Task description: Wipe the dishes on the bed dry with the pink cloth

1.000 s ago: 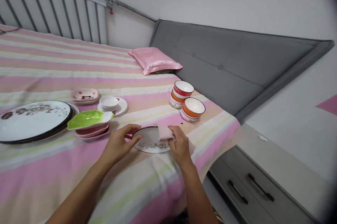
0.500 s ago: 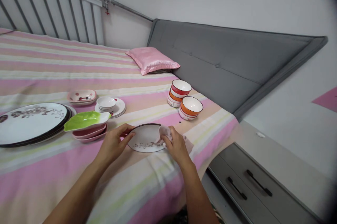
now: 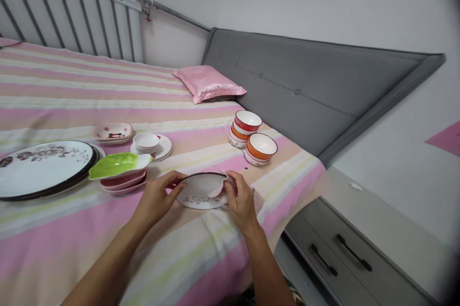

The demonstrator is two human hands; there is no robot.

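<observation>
A white plate [image 3: 197, 191] with a dark rim and a brown floral pattern is tilted up just above the striped bedspread. My left hand [image 3: 160, 195] grips its left edge, thumb on the face and fingers behind. At the right edge, my right hand [image 3: 240, 200] is closed on a pale pink cloth [image 3: 220, 191], which wraps over the plate's rim there. Part of the cloth hangs out beyond the right fingers. Left of the plate sit a green leaf-shaped dish [image 3: 117, 166] and pink dishes [image 3: 124, 182] beneath it.
Large oval plates [image 3: 43, 167] are stacked at the left. Small white bowls [image 3: 146, 141] rest on small plates, near a pink rectangular dish [image 3: 112, 131]. Two bowl stacks [image 3: 247, 121] stand by the grey headboard [image 3: 287, 80]. A pink pillow [image 3: 208, 83] lies behind; a drawer cabinet [image 3: 345, 248] is at right.
My right hand with the cloth has shifted slightly up along the plate's right edge, and the cloth now folds over the rim. The plate is tipped a little differently. My left hand keeps its hold.
</observation>
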